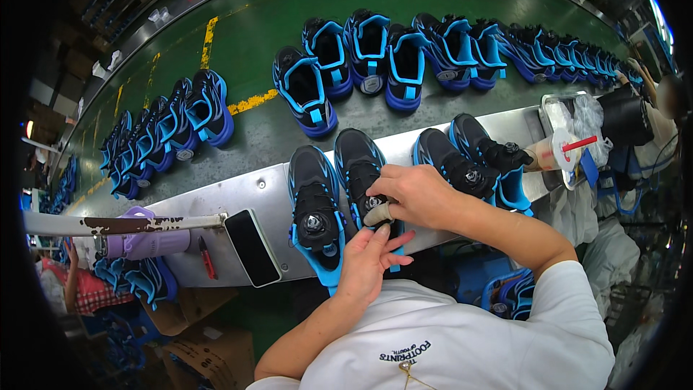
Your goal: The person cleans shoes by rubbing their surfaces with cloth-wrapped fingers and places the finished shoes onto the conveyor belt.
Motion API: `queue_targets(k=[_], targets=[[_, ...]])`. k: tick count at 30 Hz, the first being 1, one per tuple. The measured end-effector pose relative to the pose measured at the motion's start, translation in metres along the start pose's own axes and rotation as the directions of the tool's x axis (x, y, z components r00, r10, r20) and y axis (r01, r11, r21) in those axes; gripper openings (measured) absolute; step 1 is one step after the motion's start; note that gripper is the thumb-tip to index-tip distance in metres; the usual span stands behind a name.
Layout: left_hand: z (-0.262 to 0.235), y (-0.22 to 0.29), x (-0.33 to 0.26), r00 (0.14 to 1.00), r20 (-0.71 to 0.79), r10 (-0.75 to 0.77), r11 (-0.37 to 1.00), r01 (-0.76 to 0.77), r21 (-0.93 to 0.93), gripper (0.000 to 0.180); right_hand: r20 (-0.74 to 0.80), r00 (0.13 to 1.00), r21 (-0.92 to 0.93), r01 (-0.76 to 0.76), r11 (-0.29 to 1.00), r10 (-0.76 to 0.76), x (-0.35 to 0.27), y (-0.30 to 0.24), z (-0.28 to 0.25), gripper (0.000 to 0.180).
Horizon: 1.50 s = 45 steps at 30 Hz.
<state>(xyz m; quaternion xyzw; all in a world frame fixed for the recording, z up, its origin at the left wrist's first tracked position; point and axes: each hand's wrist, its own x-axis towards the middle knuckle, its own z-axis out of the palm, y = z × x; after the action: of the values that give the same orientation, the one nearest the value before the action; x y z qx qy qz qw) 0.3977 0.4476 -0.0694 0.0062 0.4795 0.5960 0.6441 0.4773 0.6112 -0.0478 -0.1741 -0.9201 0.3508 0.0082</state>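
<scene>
The right hand [415, 193], a beige covering [378, 214] on one digit, works at the dial of a black-and-blue shoe [355, 166]; the left hand [367, 258] meets it just below, some fingers spread. A matching shoe [312, 180] stands just beside, on the metal surface [242, 191] — a black-screened phone [253, 247] and a red-handled tool [207, 257] lie to the left. Beyond, more shoes [303, 90] line a green conveyor [263, 36] — some bunched, some in rows.

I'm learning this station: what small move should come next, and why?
Perhaps a slight turn of the dial by the right hand: that hand is at the dial on the black-and-blue shoe, with the left hand close by.
</scene>
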Motion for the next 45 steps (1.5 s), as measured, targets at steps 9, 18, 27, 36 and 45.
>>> queue_targets(k=[9,18,27,36,45], targets=[[0.017,-0.005,-0.019,0.997,-0.075,-0.027,0.999,0.029,0.029,0.032,-0.173,0.964,0.019,0.208,0.978,-0.202,-0.021,0.006,0.01,0.025],[0.018,-0.003,0.003,1.0,-0.005,-0.021,0.999,0.021,0.049,0.025,-0.101,0.981,0.154,0.177,0.972,-0.163,-0.018,0.02,0.0,0.025],[0.023,-0.007,0.006,0.999,-0.007,-0.049,0.996,0.05,0.08,0.022,-0.043,0.967,0.256,0.255,0.933,-0.252,-0.015,0.032,-0.016,0.027],[0.029,-0.008,0.006,0.998,-0.034,-0.061,0.993,0.064,0.096,0.024,-0.116,0.987,0.136,0.127,0.982,-0.112,-0.025,0.031,-0.009,0.028],[0.044,-0.025,0.01,0.995,-0.093,0.029,0.999,-0.027,0.029,0.025,-0.505,0.861,0.127,0.006,0.992,0.059,-0.045,0.012,0.033,0.031]])
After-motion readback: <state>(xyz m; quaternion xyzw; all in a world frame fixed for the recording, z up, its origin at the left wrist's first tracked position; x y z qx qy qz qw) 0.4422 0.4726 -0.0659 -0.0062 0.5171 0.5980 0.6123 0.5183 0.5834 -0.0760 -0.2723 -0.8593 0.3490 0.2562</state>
